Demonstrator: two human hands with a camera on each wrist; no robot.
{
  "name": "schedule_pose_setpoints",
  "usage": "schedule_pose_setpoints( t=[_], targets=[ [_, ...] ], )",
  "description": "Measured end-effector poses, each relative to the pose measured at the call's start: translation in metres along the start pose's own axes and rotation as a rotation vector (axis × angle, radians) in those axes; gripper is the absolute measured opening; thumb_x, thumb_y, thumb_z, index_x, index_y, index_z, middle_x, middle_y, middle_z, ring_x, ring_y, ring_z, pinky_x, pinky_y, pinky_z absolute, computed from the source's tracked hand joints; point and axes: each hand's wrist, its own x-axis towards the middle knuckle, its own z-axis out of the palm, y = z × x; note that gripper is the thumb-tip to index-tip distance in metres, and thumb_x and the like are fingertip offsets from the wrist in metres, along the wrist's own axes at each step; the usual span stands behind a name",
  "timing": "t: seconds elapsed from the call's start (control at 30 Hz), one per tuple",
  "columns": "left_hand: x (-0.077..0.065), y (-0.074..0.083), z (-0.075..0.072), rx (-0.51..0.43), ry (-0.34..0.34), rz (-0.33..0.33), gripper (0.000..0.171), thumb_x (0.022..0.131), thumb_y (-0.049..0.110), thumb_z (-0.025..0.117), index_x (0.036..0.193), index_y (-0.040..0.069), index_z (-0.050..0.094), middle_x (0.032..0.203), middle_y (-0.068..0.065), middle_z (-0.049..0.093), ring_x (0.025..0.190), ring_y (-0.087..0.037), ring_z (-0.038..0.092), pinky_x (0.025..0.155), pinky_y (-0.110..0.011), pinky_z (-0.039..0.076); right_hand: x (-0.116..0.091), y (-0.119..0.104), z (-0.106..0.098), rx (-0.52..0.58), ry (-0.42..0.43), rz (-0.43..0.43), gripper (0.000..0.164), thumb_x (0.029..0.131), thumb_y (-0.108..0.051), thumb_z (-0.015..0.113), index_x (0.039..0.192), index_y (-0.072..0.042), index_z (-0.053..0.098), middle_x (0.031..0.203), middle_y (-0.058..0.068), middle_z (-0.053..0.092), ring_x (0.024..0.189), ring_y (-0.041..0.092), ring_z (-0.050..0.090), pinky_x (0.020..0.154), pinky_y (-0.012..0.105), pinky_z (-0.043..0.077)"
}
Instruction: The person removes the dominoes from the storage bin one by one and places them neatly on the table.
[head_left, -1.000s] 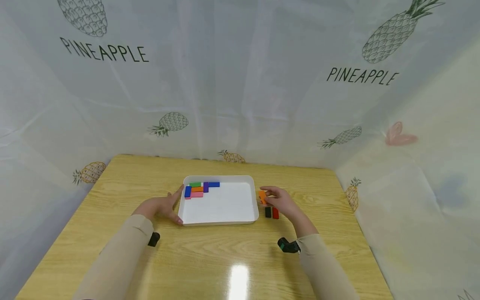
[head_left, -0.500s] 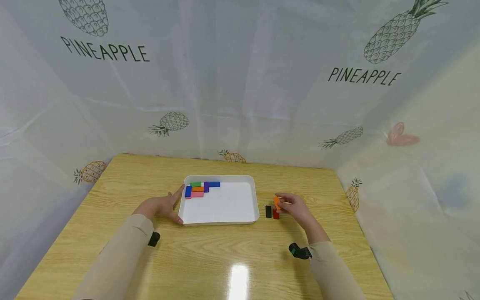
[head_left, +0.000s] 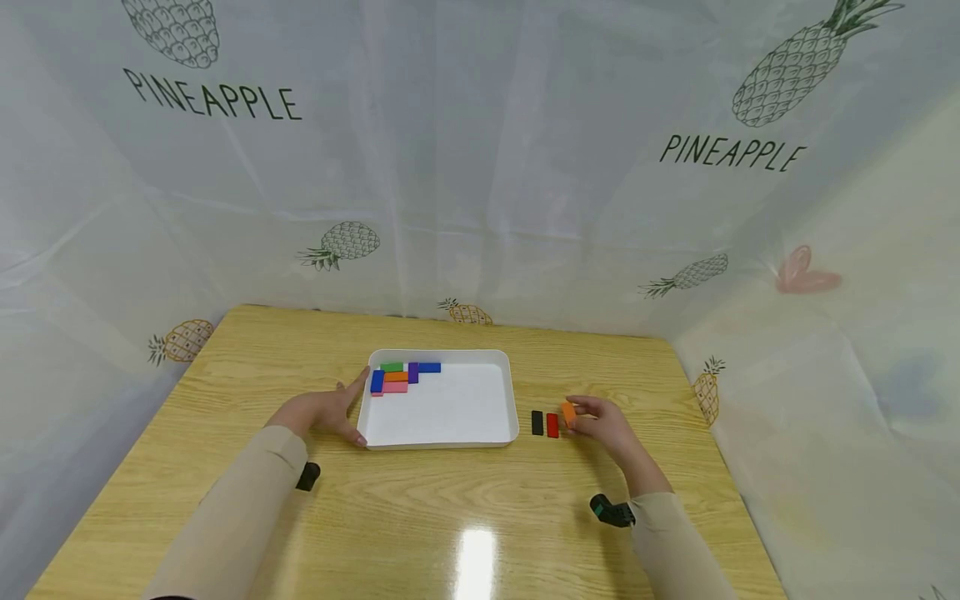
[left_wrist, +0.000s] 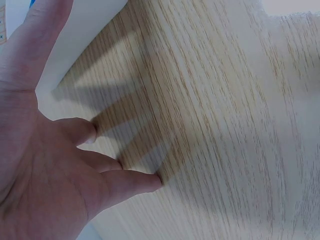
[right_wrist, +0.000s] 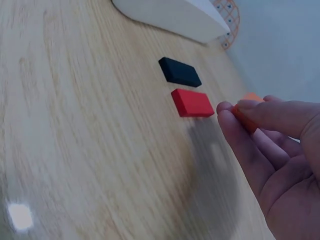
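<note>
My right hand [head_left: 606,425] pinches an orange rectangular block [head_left: 568,414] between thumb and fingertips, just right of a red block [head_left: 552,425]. A black block [right_wrist: 180,72] lies left of the red one, roughly parallel to it. In the right wrist view the fingers cover much of the orange block [right_wrist: 245,119]. On the other side, my left hand [head_left: 327,413] rests against the left edge of a white tray [head_left: 450,443], thumb and a finger spread along it. Its remaining fingers [left_wrist: 130,182] extend over the tabletop.
Inside the tray's far left corner sit several coloured blocks: green [head_left: 392,367], blue [head_left: 377,382], orange [head_left: 396,377], purple [head_left: 413,372] and pink [head_left: 395,387], with another blue block [head_left: 430,367] along the far wall. Pineapple-printed curtains [head_left: 480,167] hang behind the wooden table [head_left: 420,500].
My right hand has carried the orange block rightward and slightly nearer, from beside the tray, past the black and red blocks, to the red block's right. The left hand has stayed at the tray.
</note>
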Motion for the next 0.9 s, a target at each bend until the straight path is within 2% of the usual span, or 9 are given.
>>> schedule_pose_setpoints(
  t=[0.13, 0.27, 0.47, 0.67, 0.9],
  targets=[
    [0.0, -0.002, 0.0, 0.007, 0.004, 0.0, 0.131, 0.075, 0.041, 0.084, 0.153, 0.007, -0.017, 0.148, -0.045, -0.003, 0.137, -0.059, 0.01, 0.107, -0.069, 0.013, 0.0, 0.004, 0.0, -0.056, 0.018, 0.01, 0.056, 0.087, -0.001, 0.071, 0.138, 0.003, 0.051, 0.122, 0.022, 0.053, 0.109, 0.036, 0.057, 0.082, 0.036, 0.053],
    [0.0, -0.003, -0.001, 0.013, -0.001, -0.004, 0.131, 0.076, 0.042, 0.083, 0.153, 0.007, -0.017, 0.148, -0.045, -0.004, 0.136, -0.06, 0.01, 0.107, -0.069, 0.013, 0.003, 0.013, 0.002, -0.068, 0.049, 0.021, 0.057, 0.085, -0.002, 0.074, 0.138, 0.0, 0.052, 0.123, 0.021, 0.054, 0.109, 0.035, 0.058, 0.082, 0.033, 0.053],
    [-0.001, -0.001, -0.001, 0.004, -0.005, -0.016, 0.13, 0.076, 0.043, 0.083, 0.153, 0.008, -0.015, 0.149, -0.044, -0.004, 0.137, -0.06, 0.009, 0.106, -0.07, 0.012, 0.005, 0.028, 0.002, -0.087, 0.076, -0.007, 0.053, 0.083, -0.005, 0.077, 0.132, 0.0, 0.058, 0.117, 0.018, 0.057, 0.095, 0.025, 0.061, 0.075, 0.029, 0.053],
    [-0.001, 0.001, 0.0, 0.005, 0.001, -0.02, 0.13, 0.076, 0.042, 0.083, 0.153, 0.007, -0.015, 0.15, -0.043, -0.002, 0.137, -0.059, 0.009, 0.107, -0.069, 0.012, 0.004, 0.039, 0.001, -0.148, 0.052, -0.041, 0.052, 0.083, -0.012, 0.079, 0.13, 0.0, 0.059, 0.108, 0.015, 0.057, 0.08, 0.019, 0.052, 0.067, 0.027, 0.047],
    [-0.001, 0.001, -0.001, -0.002, 0.003, -0.018, 0.13, 0.076, 0.042, 0.083, 0.153, 0.008, -0.016, 0.15, -0.043, -0.004, 0.138, -0.058, 0.008, 0.107, -0.069, 0.011, 0.008, 0.043, 0.002, -0.182, 0.048, -0.058, 0.051, 0.081, -0.012, 0.081, 0.128, -0.002, 0.062, 0.097, 0.009, 0.054, 0.071, 0.018, 0.04, 0.061, 0.028, 0.037]
  ],
)
